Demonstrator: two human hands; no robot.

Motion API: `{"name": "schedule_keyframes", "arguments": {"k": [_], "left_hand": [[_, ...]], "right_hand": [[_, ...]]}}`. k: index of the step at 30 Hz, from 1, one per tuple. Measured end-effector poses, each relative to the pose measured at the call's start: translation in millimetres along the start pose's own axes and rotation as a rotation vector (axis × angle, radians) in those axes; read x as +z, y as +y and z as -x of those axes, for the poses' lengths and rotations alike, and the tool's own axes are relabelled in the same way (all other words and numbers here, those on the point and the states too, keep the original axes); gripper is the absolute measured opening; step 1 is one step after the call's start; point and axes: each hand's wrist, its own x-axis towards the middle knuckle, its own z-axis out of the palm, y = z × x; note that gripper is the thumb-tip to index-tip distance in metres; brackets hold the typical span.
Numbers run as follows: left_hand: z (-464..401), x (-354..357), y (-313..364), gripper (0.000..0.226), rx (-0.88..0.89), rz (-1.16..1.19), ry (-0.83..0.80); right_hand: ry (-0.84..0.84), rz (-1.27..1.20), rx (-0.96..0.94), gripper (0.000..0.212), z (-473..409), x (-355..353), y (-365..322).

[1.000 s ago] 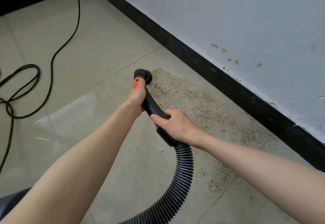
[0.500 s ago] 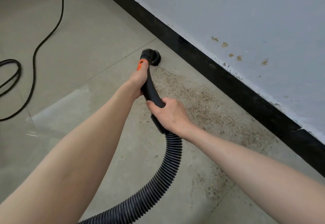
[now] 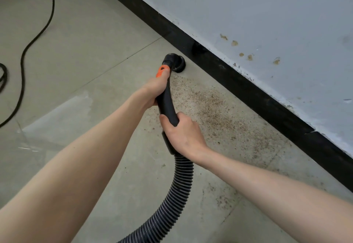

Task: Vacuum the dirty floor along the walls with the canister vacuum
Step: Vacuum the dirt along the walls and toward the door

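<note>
Left hand (image 3: 155,90) is wrapped round the front of the curved black plastic vacuum wand (image 3: 168,107), thumb up by the orange slider (image 3: 162,71), prob. to steer the tip; right hand (image 3: 183,132) grips the wand's back end where the ribbed black flexible hose (image 3: 179,187) joins, likely to push and take the hose's weight. Both arms are stretched fwd, nearly straight, w/ the left reaching further. The round black brush nozzle (image 3: 176,63) sits on the pale grey tiled floor (image 3: 86,51), just beside the black skirting board (image 3: 238,84) below the light blue-grey painted wall (image 3: 267,9), at the far end of a brown gritty dirt patch (image 3: 215,113) that runs along the board back toward the person. Most of the patch looks undone. A thin black power cord (image 3: 24,55) trails on the floor well off to the left.
</note>
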Motion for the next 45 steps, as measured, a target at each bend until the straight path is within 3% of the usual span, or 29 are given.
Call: {"name": "schedule_keyframes", "arguments": {"k": [10,15,25,30,36,45], "left_hand": [[26,17,-7,0.044,-0.011,0.123,-0.097],[37,-5,-16,0.051,-0.02,0.166,0.011],[81,-64,-54,0.034,-0.052,0.305,0.246],[94,-67,-87,0.041,-0.101,0.39,0.348],[102,-57,-108,0.046,-0.13,0.371,0.341],[75,-40,-68,0.055,-0.116,0.368,0.194]], "right_hand": [[0.036,0.031,-0.012,0.039,28,-18,5],[-0.023,0.019,-0.056,0.043,36,-13,-1],[-0.226,0.123,-0.226,0.038,64,8,-12],[-0.307,0.132,-0.21,0.042,78,14,-4],[-0.323,0.122,-0.174,0.047,94,16,12],[-0.208,0.109,-0.155,0.04,64,-6,3]]}}
